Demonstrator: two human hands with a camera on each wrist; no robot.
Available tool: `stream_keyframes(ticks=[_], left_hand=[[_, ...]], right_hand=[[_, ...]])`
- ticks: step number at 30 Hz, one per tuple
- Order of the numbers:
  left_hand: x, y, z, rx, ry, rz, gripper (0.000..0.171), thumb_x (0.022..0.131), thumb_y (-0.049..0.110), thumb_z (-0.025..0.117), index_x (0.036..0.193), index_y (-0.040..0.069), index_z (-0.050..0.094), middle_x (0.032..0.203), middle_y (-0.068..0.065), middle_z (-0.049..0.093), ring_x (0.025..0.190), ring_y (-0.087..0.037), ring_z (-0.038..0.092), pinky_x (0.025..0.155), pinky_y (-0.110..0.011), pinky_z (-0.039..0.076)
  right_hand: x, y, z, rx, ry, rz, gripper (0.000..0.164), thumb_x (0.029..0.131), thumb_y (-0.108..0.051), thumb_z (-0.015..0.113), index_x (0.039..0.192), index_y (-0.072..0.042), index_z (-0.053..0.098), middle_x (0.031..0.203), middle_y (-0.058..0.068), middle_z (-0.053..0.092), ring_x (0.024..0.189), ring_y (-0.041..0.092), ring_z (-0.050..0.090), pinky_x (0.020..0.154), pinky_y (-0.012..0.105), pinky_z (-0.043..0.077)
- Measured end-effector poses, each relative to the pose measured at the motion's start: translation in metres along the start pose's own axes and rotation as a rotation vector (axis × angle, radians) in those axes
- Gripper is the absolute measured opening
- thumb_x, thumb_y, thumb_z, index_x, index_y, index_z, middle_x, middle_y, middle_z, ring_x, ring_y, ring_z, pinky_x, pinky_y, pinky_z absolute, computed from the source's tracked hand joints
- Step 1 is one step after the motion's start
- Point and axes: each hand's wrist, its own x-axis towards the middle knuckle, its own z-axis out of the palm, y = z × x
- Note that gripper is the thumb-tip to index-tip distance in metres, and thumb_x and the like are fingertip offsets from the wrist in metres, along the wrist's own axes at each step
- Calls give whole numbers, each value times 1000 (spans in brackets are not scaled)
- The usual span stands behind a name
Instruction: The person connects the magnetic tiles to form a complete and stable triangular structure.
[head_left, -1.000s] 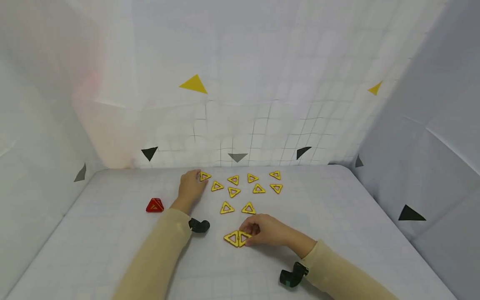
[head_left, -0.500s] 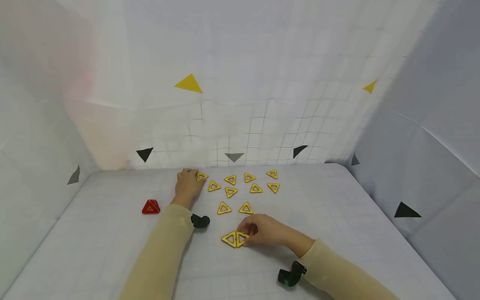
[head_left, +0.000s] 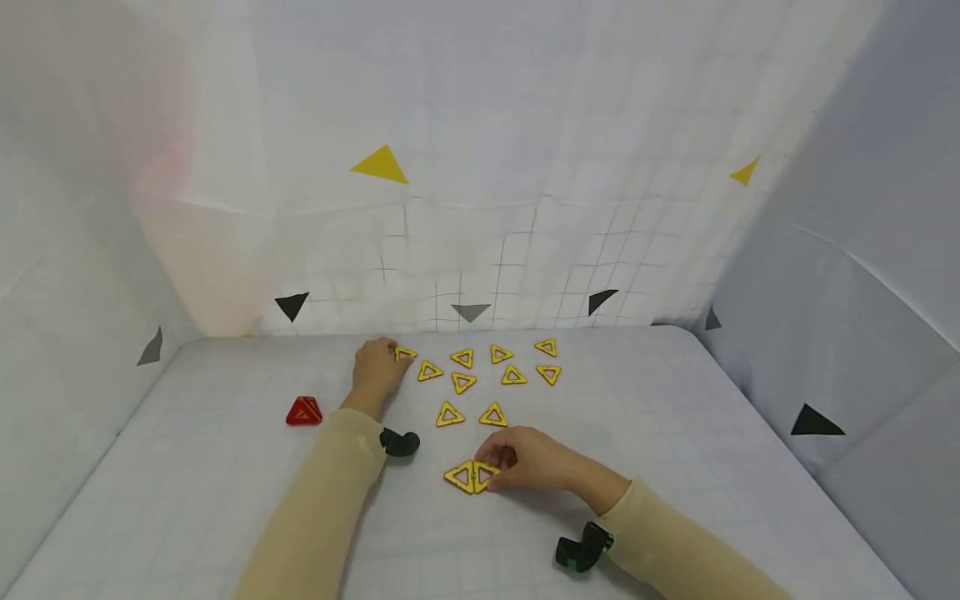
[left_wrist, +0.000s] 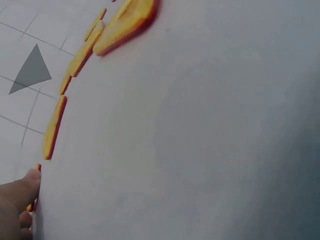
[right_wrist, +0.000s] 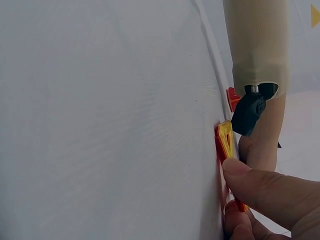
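Note:
At the back of the table my left hand point(head_left: 377, 367) has its thumb and fingers around a yellow triangle magnetic tile point(head_left: 403, 353), which is partly covered. In the left wrist view its thumb point(left_wrist: 31, 176) lies against the tile's edge. Closer to me, my right hand point(head_left: 528, 458) pinches the right one of two yellow triangle tiles joined edge to edge; the left tile point(head_left: 452, 478) of the pair shows whole. The right wrist view has the thumb point(right_wrist: 237, 167) on the yellow face of the pair point(right_wrist: 226, 132), whose other side is red.
Several loose yellow triangle tiles point(head_left: 513, 377) lie flat between and beyond the hands. A red pyramid of tiles point(head_left: 303, 412) stands left of my left forearm. White cloth walls point(head_left: 480, 208) enclose the table point(head_left: 637, 467) at the back and sides.
The head view has shifted slightly. My left thumb and fingers now cover more of the back-left tile. The right hand and the joined pair have stayed in place.

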Motion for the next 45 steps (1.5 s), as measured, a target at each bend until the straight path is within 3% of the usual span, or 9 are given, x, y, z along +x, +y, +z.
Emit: stream_keyframes(ticks=[7,17,36,45], left_hand=[[-3,0,-2,-20,-16,-17,47,94,28,72,124,-5,57,118,-22,55,111,-36,52,94,-47,43],[-23,8,-13,29,-64,-1,47,91,27,74,120,-6,59,113,-22,59,103,-34,59,89,-46,48],[-53,7,-24,87,-175,-8,44,85,25,81,115,-2,64,100,-11,64,89,-26,57,82,-42,49],[-74,9,-26,118,-232,42,42,84,26,82,115,3,65,97,-6,62,86,-23,56,81,-42,49]], right_hand=[[0,0,-1,8,-6,-3,27,81,-20,85,106,-22,72,86,-9,61,73,8,54,65,25,46],[1,1,-1,19,-4,-9,28,81,-19,85,105,-22,72,86,-9,61,74,8,54,66,25,46],[0,-4,-1,-4,-6,1,33,82,-19,85,112,-19,72,87,-8,61,75,8,54,68,25,46],[0,-3,-2,-16,-9,-13,32,83,-21,84,112,-19,72,87,-9,61,74,8,54,67,25,46]])
